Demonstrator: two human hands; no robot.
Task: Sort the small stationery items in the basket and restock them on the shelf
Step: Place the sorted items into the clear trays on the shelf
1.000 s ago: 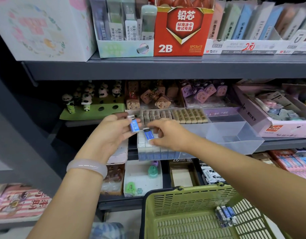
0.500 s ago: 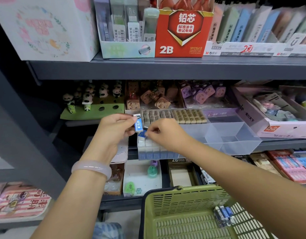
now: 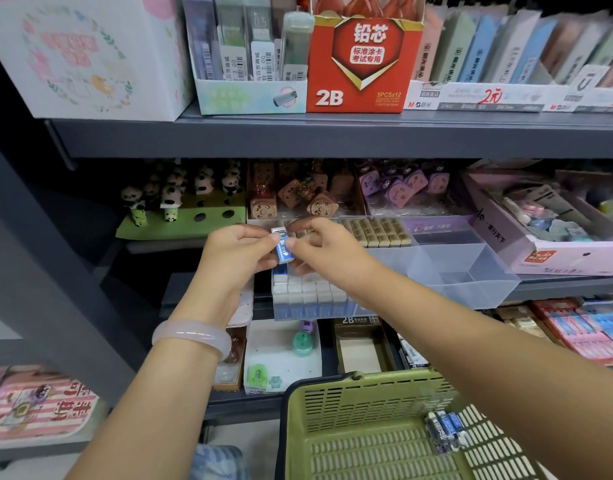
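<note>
While we look down at the middle shelf: both our hands meet right over the clear tray (image 3: pixel 471 271).
Left hand (image 3: pixel 236 254): ours, fingers curled round a small blue-wrapped eraser (image 3: pixel 283 249), thumb pressed on its face.
Right hand (image 3: pixel 322 251): fingertips pinching the same eraser from the other side, so it's held between both hands.
Eraser spot: up in the air, just above the rows of erasers (image 3: pixel 308 292) already standing in the tray's left compartment.
Tray: right-hand compartments show only bare clear plastic; tan erasers (image 3: pixel 377 230) are lined up behind.
Basket (image 3: pixel 350 403): green, slotted, low in view by our right forearm, with a few more blue-wrapped erasers (image 3: pixel 445 431) lying against its right wall.
Wrist: pale bangle (image 3: pixel 191 336) on our left arm.
Shelf neighbours: panda figures (image 3: pixel 170 195) on a green stand to the left, red 2B lead box (image 3: pixel 362 64) one shelf up.
Can't tell: what's printed on the eraser wrapper, too blurry.
</note>
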